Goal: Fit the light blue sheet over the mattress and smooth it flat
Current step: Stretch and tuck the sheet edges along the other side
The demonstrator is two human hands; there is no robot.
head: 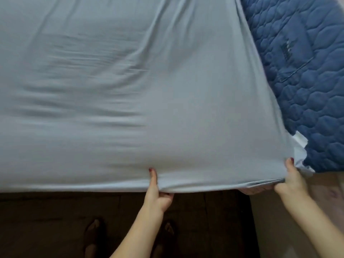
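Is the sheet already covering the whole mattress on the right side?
No, the light blue sheet stops short, leaving the dark blue quilted mattress bare.

Nothing here can be read — the dark blue quilted cover [307, 75] carries a small stitched patch with dark marks, too blurred to make out.

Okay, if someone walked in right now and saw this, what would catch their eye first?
First, the big light blue sheet filling most of the view, still rippled with creases on its left half. Next, the left hand and right hand gripping its near edge, thumbs on top, the right one at the corner. Then the dark blue quilted mattress cover left bare at the upper right, with a bit of white fabric peeking out at that corner.
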